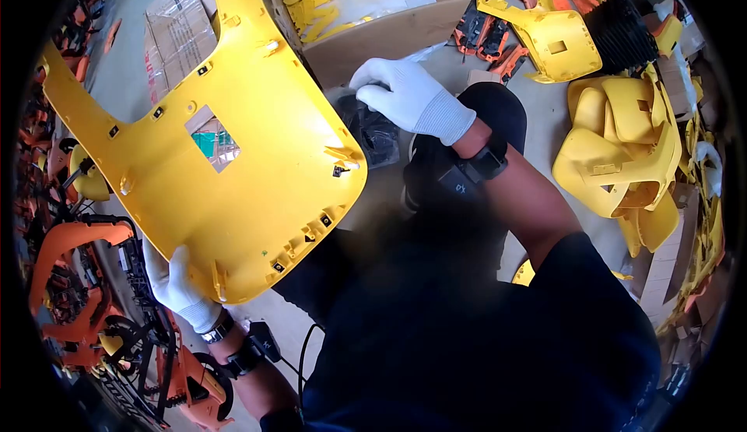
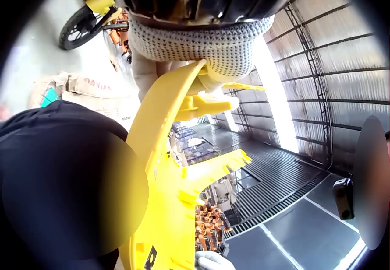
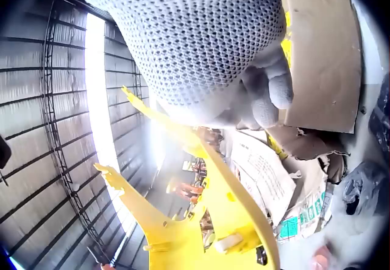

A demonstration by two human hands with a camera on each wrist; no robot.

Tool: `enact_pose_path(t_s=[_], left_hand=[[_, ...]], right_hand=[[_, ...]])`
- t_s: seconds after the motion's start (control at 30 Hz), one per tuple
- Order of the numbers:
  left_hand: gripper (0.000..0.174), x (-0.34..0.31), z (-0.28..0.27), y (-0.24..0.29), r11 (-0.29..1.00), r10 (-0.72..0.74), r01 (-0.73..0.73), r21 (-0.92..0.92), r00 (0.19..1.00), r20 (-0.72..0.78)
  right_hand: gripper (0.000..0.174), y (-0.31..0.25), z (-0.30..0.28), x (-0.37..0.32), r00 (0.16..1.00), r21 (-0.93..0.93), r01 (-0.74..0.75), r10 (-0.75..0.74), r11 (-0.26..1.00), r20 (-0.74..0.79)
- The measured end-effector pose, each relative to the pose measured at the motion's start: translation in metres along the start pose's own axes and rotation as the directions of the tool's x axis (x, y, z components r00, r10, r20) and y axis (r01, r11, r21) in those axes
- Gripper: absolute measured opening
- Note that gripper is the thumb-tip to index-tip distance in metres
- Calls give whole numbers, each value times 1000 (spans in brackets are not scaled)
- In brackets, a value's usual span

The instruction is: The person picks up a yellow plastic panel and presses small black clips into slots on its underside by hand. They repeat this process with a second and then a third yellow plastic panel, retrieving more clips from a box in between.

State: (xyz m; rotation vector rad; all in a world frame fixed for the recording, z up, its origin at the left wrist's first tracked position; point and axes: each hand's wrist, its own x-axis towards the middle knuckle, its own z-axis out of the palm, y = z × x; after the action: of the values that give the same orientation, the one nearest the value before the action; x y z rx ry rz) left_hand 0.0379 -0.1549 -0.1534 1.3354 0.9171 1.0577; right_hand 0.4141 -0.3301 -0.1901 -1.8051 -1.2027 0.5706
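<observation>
My gloved left hand (image 1: 180, 282) grips the lower left edge of a large yellow plastic panel (image 1: 257, 191). The panel is tilted up, its inner side towards me, with a square cutout and small black clips along its edges. In the left wrist view that hand (image 2: 195, 78) has its fingers and thumb on either side of the panel rim (image 2: 170, 99). My gloved right hand (image 1: 412, 99) is raised beyond the panel's right edge, fingers loosely bent, nothing visible between them. Below it lies a dark clear plastic bag (image 1: 375, 138), its contents obscured.
An open cardboard box (image 1: 389, 35) of yellow parts stands ahead. Yellow panels (image 1: 622, 136) are stacked at right beside a black ribbed tube (image 1: 620, 33). Orange bike frames (image 1: 78, 276) crowd the left, and a flattened carton (image 1: 179, 31) lies behind the panel.
</observation>
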Motion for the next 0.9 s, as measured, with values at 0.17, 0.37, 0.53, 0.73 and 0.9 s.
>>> enact_pose_path(t_s=[0.17, 0.37, 0.53, 0.73, 0.9], left_hand=[[61, -5, 14, 7, 1000, 21, -21, -3, 1000, 3], [61, -9, 24, 19, 1000, 19, -19, 14, 1000, 7], [60, -6, 21, 14, 1000, -25, 25, 10, 999, -21], [59, -8, 31, 25, 998, -45, 46, 51, 999, -20], [59, -8, 28, 21, 999, -38, 38, 35, 999, -17]], right_hand=[[17, -45, 18, -7, 919, -232, 322, -243, 918, 312], [8, -53, 42, -19, 785, -583, 607, -288, 540, 549], [8, -58, 69, -25, 765, -644, 639, -261, 420, 588], [9, -53, 74, -24, 730, -618, 680, -283, 394, 622], [6, -48, 78, -19, 709, -595, 705, -353, 386, 611]])
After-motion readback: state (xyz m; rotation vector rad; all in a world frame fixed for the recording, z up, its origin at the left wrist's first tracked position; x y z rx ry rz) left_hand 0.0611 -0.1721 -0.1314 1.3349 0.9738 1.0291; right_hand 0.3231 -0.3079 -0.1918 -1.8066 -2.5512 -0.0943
